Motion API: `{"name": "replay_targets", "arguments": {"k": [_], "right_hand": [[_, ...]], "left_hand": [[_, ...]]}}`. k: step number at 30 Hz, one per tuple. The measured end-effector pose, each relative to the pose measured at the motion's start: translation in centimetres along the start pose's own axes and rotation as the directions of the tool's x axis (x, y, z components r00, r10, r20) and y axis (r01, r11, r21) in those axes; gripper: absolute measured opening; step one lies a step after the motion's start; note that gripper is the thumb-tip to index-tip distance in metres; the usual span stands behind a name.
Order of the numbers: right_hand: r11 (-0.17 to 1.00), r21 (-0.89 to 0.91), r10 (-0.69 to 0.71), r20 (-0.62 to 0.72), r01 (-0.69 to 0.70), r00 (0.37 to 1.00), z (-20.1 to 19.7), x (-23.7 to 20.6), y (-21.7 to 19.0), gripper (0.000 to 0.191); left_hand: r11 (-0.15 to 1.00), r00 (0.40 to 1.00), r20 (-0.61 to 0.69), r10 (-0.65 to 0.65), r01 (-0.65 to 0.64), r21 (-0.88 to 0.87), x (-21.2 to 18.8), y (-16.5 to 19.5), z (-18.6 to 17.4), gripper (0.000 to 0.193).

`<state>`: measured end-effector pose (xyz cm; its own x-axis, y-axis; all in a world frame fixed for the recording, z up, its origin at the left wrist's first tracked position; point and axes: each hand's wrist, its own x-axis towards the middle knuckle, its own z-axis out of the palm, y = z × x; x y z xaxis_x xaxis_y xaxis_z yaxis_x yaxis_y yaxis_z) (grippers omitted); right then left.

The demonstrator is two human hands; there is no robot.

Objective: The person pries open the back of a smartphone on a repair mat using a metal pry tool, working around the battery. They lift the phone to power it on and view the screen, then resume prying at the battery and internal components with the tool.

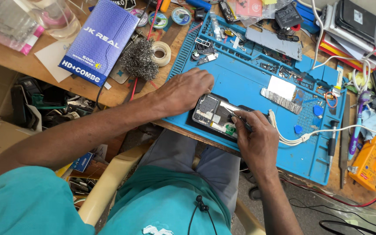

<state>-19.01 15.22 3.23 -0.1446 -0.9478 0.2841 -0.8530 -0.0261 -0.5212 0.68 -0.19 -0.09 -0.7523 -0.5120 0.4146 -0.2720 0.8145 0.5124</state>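
Your left hand (183,90) lies flat with fingers curled over the top end of the opened phone (216,116), pinning it down; your right hand (257,139) pinches a thin metal tool (239,118), its tip on the phone's exposed insides; the phone rests on the blue mat (249,82) near the mat's front edge, which runs just past the desk (88,87) edge above your lap. A long blue box (99,41) with white print lies slanted at the upper left, a steel-wool wad (139,60) and a tape roll (161,53) beside it; a white label (281,87) sits on the mat above a silver strip (280,99); an orange meter (373,163) stands at the right edge. Bare mat shows right of your right hand, crossed by a white cable (310,135); the mat's back trays are crowded with small parts.
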Motion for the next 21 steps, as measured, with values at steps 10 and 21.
{"name": "replay_targets", "arguments": {"k": [10,21], "right_hand": [[0.994,0.11,-0.02,-0.068,0.028,0.997,-1.6,-1.8,1.2,0.013],[0.983,-0.115,-0.141,0.029,0.143,0.99,-1.4,-3.5,-0.5,0.014]], "left_hand": [[0.962,0.962,0.009,-0.274,0.274,0.006,-3.6,1.7,-5.0,0.041],[0.993,0.991,0.092,-0.093,0.1,-0.069,-5.0,1.3,-1.3,0.088]]}}
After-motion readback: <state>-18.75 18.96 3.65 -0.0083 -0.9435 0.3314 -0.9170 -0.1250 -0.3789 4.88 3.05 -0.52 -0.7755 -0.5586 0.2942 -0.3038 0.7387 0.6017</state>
